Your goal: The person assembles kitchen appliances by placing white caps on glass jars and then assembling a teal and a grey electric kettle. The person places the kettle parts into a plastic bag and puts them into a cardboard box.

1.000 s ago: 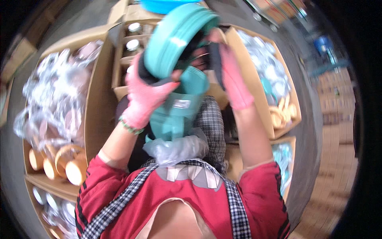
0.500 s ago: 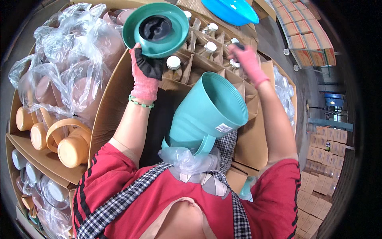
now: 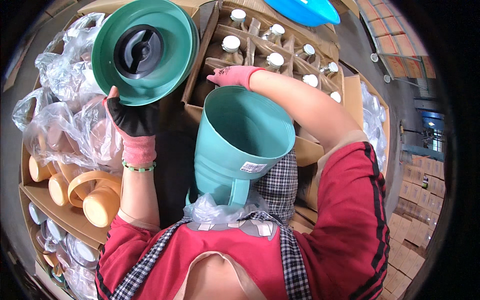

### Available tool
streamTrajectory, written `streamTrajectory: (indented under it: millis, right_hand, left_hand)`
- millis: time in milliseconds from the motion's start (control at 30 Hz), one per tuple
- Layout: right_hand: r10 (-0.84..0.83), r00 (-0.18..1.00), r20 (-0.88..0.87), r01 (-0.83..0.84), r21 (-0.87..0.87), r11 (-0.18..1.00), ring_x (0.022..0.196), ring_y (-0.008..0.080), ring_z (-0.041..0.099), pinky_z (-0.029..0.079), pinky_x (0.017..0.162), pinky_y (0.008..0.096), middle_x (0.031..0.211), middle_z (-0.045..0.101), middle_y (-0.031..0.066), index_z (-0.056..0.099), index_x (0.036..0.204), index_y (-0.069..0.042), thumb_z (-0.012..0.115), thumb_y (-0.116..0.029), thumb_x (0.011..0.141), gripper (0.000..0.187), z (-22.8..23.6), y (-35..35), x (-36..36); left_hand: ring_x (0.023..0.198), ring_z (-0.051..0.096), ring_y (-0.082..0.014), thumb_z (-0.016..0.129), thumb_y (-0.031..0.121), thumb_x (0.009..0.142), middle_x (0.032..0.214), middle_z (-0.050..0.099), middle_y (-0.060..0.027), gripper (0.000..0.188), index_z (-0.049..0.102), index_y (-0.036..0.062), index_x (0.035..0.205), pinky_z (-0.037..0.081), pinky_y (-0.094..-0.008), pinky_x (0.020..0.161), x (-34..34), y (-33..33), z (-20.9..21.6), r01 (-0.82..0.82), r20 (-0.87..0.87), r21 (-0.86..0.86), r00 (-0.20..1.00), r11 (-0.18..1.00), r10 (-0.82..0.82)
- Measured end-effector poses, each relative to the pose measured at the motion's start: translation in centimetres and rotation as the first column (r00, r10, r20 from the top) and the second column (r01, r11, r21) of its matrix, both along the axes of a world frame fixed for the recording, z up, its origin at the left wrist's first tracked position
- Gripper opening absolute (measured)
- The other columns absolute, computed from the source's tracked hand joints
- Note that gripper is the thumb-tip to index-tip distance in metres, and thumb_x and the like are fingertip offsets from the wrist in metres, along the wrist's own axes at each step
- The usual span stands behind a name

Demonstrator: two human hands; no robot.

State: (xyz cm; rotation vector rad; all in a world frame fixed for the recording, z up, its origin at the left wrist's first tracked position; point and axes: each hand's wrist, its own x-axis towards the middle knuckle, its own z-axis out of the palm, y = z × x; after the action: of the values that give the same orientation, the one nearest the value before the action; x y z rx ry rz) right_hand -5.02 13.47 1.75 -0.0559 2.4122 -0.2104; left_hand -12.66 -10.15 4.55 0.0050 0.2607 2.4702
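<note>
Now my left hand [image 3: 131,120], in its black-palmed pink knit glove, has carried the round green plastic lid [image 3: 145,50] a little higher and further left than half a second ago, fingers clamped on the lid's near rim so its underside faces me, smooth and ringed, with a black ribbed knob-like insert [image 3: 138,51] at the centre. My right hand [image 3: 231,76], in a speckled pink knit glove, has come back from the far bottles and now lies flat over the far rim of the teal plastic pitcher [image 3: 242,145], fingers stretched out and close together; whether they grip the rim I cannot tell. That pitcher sits near me, tilted with its open mouth toward the far right, its wall smooth with faint stepped rings, a small white sticker [image 3: 253,167] on its near side and its handle [image 3: 239,192] pointing down into a crumpled clear plastic bag [image 3: 220,210] against my checked apron. Beyond it, the brown cardboard box with dividers [image 3: 260,45] holds clear glass bottles with white caps [image 3: 231,44]. On the left, glossy wrinkled clear bags [image 3: 65,115] cover pale cups, and smooth orange plastic mugs [image 3: 97,200] lie on their sides in a cardboard tray. A bright blue plastic basin [image 3: 305,10] shows at the far edge.
</note>
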Motion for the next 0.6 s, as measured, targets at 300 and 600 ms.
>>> streamTrajectory:
  millis: [300, 600]
  right_hand:
    - [-0.002, 0.998, -0.069, 0.000, -0.016, 1.000, 0.102, 0.0297, 0.051, 0.040, 0.087, 0.0365, 0.109, 0.054, 0.0154, 0.047, 0.117, -0.010, 0.051, -0.028, 0.079, 0.042, 3.0, 0.0, 0.6]
    - [-0.401, 0.830, -0.387, 0.406, -0.072, 0.911, 0.076, 0.0177, 0.058, 0.047, 0.065, 0.0274, 0.083, 0.061, 0.0106, 0.055, 0.097, -0.003, 0.067, -0.022, 0.064, 0.039, 19.7, -0.1, 2.3]
  left_hand:
    - [0.106, 0.047, -0.0221, 0.053, 0.019, 0.078, 0.114, 0.051, -0.0060, 0.035, 0.049, 0.0063, 0.111, 0.035, -0.0393, 0.093, 1.1, 0.8, 0.7, 0.052, -0.012, -0.018, 0.999, 0.998, -0.052]
    - [0.107, 0.046, -0.0292, 0.043, 0.021, 0.078, 0.116, 0.048, -0.0154, 0.043, 0.044, -0.0001, 0.116, 0.035, -0.0450, 0.093, 2.9, 2.2, 0.2, -0.069, -0.161, -0.169, 0.986, 0.983, 0.042]
